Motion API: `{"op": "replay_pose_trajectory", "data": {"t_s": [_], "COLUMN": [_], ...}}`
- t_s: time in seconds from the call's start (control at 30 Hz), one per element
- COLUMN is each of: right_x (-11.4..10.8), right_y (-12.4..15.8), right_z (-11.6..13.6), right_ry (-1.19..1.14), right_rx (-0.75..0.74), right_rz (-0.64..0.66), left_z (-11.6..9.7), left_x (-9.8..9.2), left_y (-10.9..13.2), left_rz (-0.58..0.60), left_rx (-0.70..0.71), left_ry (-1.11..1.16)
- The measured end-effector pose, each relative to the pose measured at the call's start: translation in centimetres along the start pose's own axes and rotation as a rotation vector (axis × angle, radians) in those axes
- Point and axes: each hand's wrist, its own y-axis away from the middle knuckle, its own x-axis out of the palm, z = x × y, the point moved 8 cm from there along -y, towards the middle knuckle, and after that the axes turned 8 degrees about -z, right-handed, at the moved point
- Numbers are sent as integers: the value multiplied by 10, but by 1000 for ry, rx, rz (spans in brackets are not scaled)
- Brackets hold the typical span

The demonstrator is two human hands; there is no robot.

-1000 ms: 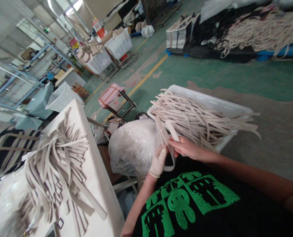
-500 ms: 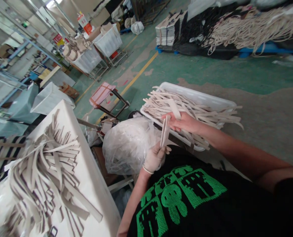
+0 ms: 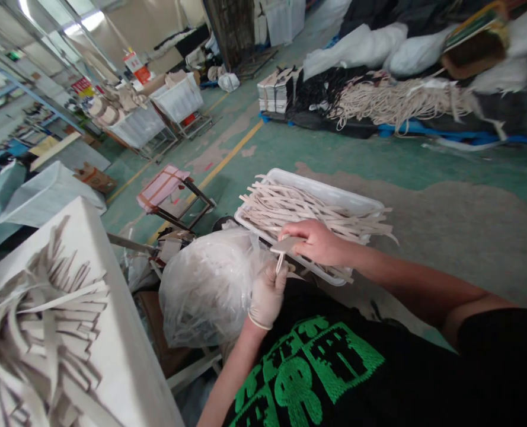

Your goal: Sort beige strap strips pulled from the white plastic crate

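Note:
My left hand (image 3: pixel 265 296), in a pale glove, is closed around a narrow beige strap (image 3: pixel 280 261) whose folded end stands up out of the fist. My bare right hand (image 3: pixel 319 242) pinches a flat beige piece of strap (image 3: pixel 288 244) just above it; the two pieces meet, and I cannot tell whether they are one strap. Behind the right hand, a white plastic bin (image 3: pixel 285 175) holds a tangle of similar beige straps (image 3: pixel 299 204). A clear plastic bag (image 3: pixel 205 290) with pale contents bulges beside my left hand.
To the left, a white-covered table (image 3: pixel 125 332) carries a heap of beige strips (image 3: pixel 45 332). A pink-topped stool (image 3: pixel 163 187) stands beyond the bag. Farther back are wheeled bins (image 3: pixel 178 98) and a blue pallet (image 3: pixel 459 135) piled with cords.
The view has swung rightward. My right hand has turned palm-down and brought its strap piece flat over the end of the strap in my left hand, which stood taller before.

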Motion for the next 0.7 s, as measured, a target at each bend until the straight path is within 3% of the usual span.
{"op": "replay_pose_trajectory", "data": {"t_s": [0.13,0.27,0.37,0.53,0.7], "right_x": [-42,-95,-121,-139,-147], "right_y": [-8,-24,-41,-79,-108], "right_z": [10,31,38,-8,-73], "right_ry": [146,371,585,833,974], "right_rx": [-4,-61,-141,-106,51], "right_rz": [-51,-174,-213,-187,-241], "left_z": [24,38,64,117,149], "left_x": [3,-20,-37,-51,-57], "left_y": [2,9,18,28,32], "left_rz": [-34,-162,-216,-252,-261], "left_rx": [-58,-33,-87,-200,-232], "left_ry": [59,50,-13,-30,-48]}}
